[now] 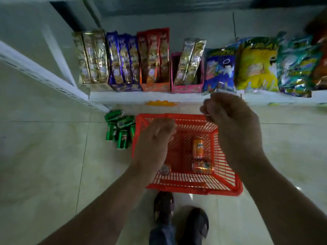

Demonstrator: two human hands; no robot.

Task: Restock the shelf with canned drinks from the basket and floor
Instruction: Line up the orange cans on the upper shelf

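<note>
A red plastic basket (228,174) stands on the tiled floor below me. Inside it lie two orange drink cans (198,146), and a third can (165,169) stands upright, partly hidden by my left wrist. Several green cans (120,129) lie and stand on the floor just left of the basket. My left hand (154,144) hovers over the basket's left side with loosely curled fingers, holding nothing. My right hand (231,121) hangs above the basket's far right corner, fingers loosely curled, holding nothing. The white shelf (159,96) runs across in front of the basket.
The shelf carries boxed snack sticks (123,59) on the left and crisp bags (256,64) on the right. A white shelf upright (44,75) slants along the left. My feet in dark sandals (177,218) stand just behind the basket. Pale floor tiles spread left and right.
</note>
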